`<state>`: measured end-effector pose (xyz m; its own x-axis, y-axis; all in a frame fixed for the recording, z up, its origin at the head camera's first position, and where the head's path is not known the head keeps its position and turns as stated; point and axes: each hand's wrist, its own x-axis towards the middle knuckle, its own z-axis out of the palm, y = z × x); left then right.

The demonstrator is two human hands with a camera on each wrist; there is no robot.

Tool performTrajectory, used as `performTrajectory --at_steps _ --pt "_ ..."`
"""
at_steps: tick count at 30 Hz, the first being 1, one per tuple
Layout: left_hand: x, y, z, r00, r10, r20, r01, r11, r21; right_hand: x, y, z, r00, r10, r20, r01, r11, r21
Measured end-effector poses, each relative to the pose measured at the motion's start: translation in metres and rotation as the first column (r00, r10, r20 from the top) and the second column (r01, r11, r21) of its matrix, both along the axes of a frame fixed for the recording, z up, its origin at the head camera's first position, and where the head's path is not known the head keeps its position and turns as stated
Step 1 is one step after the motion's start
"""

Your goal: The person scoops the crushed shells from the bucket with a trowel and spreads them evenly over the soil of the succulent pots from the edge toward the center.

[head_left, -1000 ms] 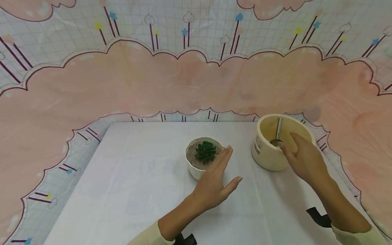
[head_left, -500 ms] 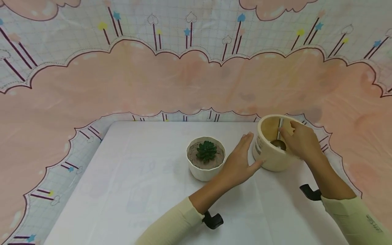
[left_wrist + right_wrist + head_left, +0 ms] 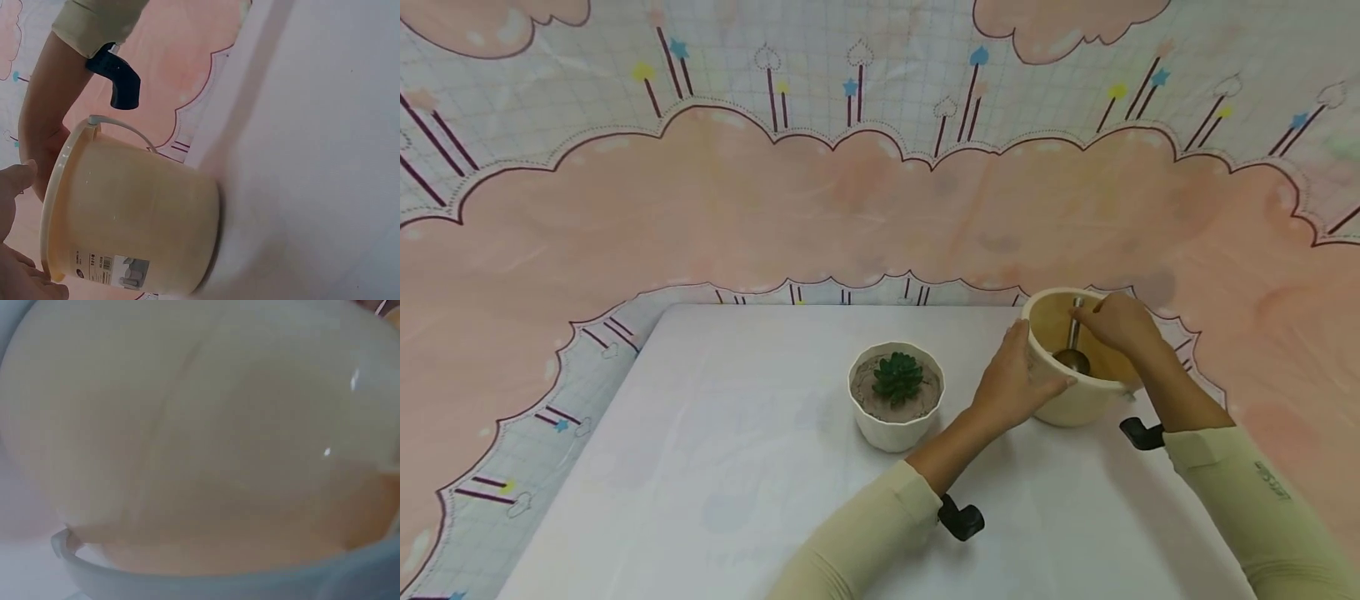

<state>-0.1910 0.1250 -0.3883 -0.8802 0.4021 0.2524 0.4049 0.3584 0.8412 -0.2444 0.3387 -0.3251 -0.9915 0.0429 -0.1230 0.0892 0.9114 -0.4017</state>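
Note:
A cream bucket stands at the right of the white table, a paper label on its side. Inside it leans a silver ladle, bowl down. My right hand reaches over the bucket's rim and pinches the top of the ladle's handle. On the bucket's near left side rests my left hand, fingers fairly straight along the rim and thumb spread towards the front. In the left wrist view the left fingertips touch the outside just below the rim. The bucket's wall fills the right wrist view, hiding the right hand there.
A green succulent in a white faceted pot sits left of the bucket, beside the left forearm. A pale bail handle lies against the bucket's side. Patterned pink cloth hangs behind the white tabletop.
My left hand has moved right, from over the plant pot to the bucket's side. My right hand has gone from the bucket's near rim to the ladle's handle and now pinches it.

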Motion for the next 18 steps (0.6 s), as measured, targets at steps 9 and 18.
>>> performTrajectory --at_steps 9,18 --pt "-0.011 0.004 -0.005 1.0 0.001 0.001 -0.001 1.0 -0.008 -0.012 0.008 -0.003 0.998 -0.012 0.06 0.02 0.991 -0.135" --pt "-0.023 0.01 -0.011 1.0 -0.026 0.017 0.025 0.996 0.09 -0.026 0.012 -0.007 0.99 -0.006 0.139 0.052 0.941 -0.333"
